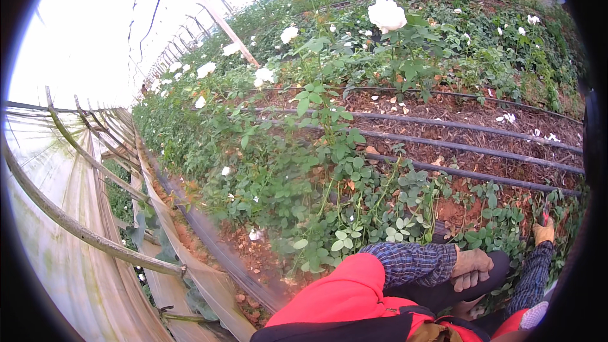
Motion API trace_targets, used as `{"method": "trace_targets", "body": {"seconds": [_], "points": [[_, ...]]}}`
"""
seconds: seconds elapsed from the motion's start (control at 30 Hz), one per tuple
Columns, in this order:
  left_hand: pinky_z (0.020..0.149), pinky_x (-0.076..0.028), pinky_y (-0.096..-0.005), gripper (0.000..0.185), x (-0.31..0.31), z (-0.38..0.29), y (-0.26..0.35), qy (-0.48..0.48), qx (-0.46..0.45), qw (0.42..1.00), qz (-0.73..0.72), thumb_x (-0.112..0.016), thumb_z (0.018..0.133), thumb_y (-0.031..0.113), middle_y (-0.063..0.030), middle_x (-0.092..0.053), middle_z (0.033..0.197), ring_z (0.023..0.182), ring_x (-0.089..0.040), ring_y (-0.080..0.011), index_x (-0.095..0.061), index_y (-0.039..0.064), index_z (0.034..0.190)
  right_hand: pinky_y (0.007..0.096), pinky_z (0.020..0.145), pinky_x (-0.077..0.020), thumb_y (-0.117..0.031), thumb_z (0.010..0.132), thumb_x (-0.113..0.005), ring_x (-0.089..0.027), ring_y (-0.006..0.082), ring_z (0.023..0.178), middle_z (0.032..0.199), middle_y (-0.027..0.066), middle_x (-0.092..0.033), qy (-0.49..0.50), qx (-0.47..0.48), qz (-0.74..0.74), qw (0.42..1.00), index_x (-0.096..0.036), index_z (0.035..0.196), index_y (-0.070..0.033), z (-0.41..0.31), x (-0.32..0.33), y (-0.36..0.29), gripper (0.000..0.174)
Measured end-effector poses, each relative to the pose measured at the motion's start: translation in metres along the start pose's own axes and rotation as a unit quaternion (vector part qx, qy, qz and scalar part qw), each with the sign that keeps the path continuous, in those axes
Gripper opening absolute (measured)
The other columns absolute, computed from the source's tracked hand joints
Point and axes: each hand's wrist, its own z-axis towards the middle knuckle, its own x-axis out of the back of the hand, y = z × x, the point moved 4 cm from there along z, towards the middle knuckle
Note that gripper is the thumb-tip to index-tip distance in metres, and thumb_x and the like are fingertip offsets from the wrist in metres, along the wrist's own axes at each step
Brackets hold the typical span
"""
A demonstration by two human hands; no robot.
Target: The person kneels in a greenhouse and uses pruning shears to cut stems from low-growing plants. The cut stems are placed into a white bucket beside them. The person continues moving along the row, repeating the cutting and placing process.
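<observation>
My left hand (470, 270), coming from a blue plaid sleeve, rests with its fingers curled on my dark-clothed knee (498, 266). Whether anything is inside its fingers does not show. My right hand (544, 232), at the far right among low rose leaves, is closed around a red-handled cutting tool (545, 218), whose tip points away from me into the foliage. Rose plants (351, 171) with green leaves spread before me. A large white rose (387, 15) stands on a tall stem farther back.
Black irrigation pipes (456, 152) cross the mulched bed. White petals (507, 118) lie on it. On the left, bent poles (95, 237) hold plastic sheeting (61, 190) of a greenhouse wall. A dark plastic strip (213, 237) runs along the soil. A wooden post (223, 23) leans behind.
</observation>
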Motion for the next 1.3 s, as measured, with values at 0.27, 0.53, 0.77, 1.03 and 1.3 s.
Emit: {"method": "trace_targets", "body": {"seconds": [0.27, 0.53, 0.77, 1.03, 1.3], "points": [[0.071, -0.032, -0.0336, 0.039, 0.043, 0.008, 0.005, 0.020, -0.089, 0.931, 0.352, -0.050, 0.104, 0.049, 0.0092, -0.028, 0.068, 0.063, -0.039, -0.0089, -0.039, 0.027, 0.074, 0.0504, 0.103, -0.0501, -0.029, 0.086, -0.074, -0.064, 0.0478, 0.123, 0.133, 0.0316, -0.067, 0.064, -0.007, -0.129, 0.990, -0.050, 0.150, 0.001, -0.008, -0.005, -0.001, 0.075], [0.061, -0.030, -0.0294, 0.037, -0.009, -0.007, 0.000, -0.004, 0.016, 0.996, 0.084, -0.052, 0.102, 0.038, 0.0098, -0.023, 0.063, 0.054, -0.036, -0.0088, -0.039, 0.025, 0.070, 0.0484, 0.106, -0.0490, -0.030, 0.087, -0.074, -0.064, 0.0450, 0.125, 0.135, 0.0302, -0.066, 0.097, -0.033, -0.117, 0.988, -0.047, 0.154, -0.001, 0.004, -0.010, 0.016, 0.078], [0.059, -0.029, -0.0323, 0.039, -0.017, -0.006, 0.001, -0.038, 0.063, 0.997, 0.001, -0.050, 0.102, 0.042, 0.0106, -0.025, 0.060, 0.052, -0.031, -0.0071, -0.038, 0.027, 0.068, 0.0428, 0.082, -0.0515, -0.038, 0.093, -0.072, -0.063, 0.0290, 0.098, 0.107, 0.0173, -0.067, -0.031, -0.013, 0.017, 0.999, -0.061, 0.121, 0.003, 0.024, -0.014, 0.039, 0.052], [0.045, -0.021, -0.0359, 0.035, -0.063, -0.028, -0.003, 0.181, -0.128, 0.956, 0.191, -0.052, 0.100, 0.036, 0.0086, -0.026, 0.059, 0.045, -0.026, -0.0077, -0.043, 0.021, 0.069, 0.0346, 0.086, -0.0516, -0.018, 0.099, -0.072, -0.061, 0.0188, 0.097, 0.112, 0.0063, -0.067, 0.120, 0.001, 0.216, 0.969, -0.060, 0.134, 0.000, 0.009, 0.017, 0.055, 0.041], [0.036, -0.032, -0.0355, 0.030, -0.103, -0.052, -0.014, 0.275, -0.231, 0.912, 0.197, -0.054, 0.098, 0.036, 0.0012, -0.042, 0.059, 0.041, -0.039, -0.0125, -0.058, 0.008, 0.088, 0.0274, 0.075, -0.0499, -0.027, 0.101, -0.073, -0.064, 0.0116, 0.088, 0.106, 0.0003, -0.070, 0.223, -0.030, 0.495, 0.839, -0.064, 0.131, -0.009, -0.085, 0.021, 0.106, 0.035]]}}
